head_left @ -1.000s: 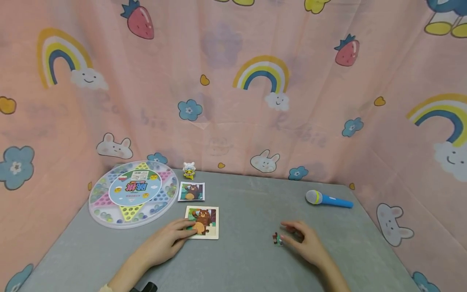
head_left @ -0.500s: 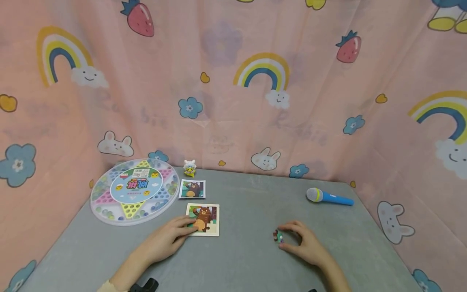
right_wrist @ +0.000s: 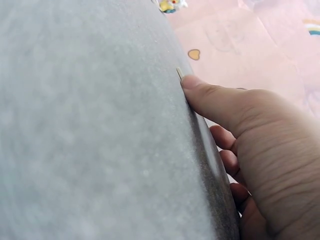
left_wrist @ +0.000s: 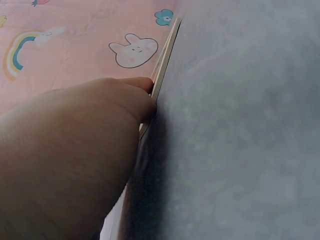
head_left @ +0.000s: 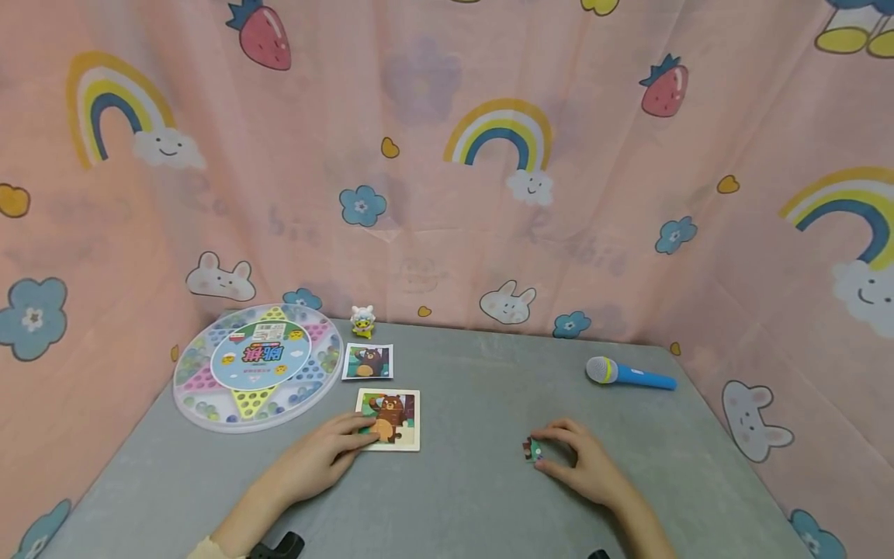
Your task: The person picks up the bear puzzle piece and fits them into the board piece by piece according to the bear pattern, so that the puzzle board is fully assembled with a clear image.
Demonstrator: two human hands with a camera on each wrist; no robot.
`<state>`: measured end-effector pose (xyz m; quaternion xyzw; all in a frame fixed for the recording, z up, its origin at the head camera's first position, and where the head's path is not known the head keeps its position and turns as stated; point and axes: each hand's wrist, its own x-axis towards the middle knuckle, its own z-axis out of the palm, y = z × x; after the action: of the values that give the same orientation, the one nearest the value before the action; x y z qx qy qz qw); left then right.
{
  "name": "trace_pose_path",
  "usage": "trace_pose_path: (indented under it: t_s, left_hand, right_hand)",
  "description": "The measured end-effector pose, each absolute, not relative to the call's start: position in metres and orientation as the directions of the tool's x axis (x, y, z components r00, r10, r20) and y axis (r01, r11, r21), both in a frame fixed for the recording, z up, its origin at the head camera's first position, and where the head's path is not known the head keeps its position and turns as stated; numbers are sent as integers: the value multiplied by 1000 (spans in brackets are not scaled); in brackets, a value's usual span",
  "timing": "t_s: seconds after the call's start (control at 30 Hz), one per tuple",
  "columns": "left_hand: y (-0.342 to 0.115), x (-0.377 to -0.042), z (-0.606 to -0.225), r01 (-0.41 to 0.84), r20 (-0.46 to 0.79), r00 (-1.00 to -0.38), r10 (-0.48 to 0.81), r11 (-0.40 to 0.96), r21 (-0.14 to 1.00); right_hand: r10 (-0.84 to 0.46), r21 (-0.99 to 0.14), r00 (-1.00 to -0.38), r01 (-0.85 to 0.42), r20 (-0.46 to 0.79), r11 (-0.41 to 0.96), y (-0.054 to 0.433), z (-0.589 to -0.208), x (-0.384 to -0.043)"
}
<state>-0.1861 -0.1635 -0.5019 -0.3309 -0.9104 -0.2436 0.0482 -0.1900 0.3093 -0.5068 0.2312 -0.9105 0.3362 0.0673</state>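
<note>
A wooden jigsaw puzzle board (head_left: 412, 443) with a brown bear picture lies on the grey table, left of centre. Bare pale wood shows at its lower right corner. My left hand (head_left: 327, 462) rests with its fingers across the board's left side. In the left wrist view, the thumb lies against the edge of the board (left_wrist: 165, 60). To the right, my right hand (head_left: 583, 464) pinches a small puzzle piece (head_left: 534, 449), brown and green, by its edges between thumb and index finger. In the right wrist view only a thin edge of the piece (right_wrist: 179, 74) shows beyond the thumb.
A bear picture card (head_left: 368, 362) lies just behind the board, and a small figurine (head_left: 362, 321) stands behind it. A round Chinese checkers set (head_left: 258, 369) lies at the left. A blue toy microphone (head_left: 642, 377) lies at the back right, before a pink patterned curtain (head_left: 433, 233).
The right hand's index finger and thumb have moved in around the puzzle piece from its right side and now pinch it. The left hand stays on the board.
</note>
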Motion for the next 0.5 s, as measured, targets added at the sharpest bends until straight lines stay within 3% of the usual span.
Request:
trace_pose_path:
  t_s: [0.5]
  left_hand:
    - [-164, -186, -502, 626, 251, -776, 579, 662, 411]
  right_hand:
    - [-365, -565, -887, -463, 284, 683, 308, -507, -191]
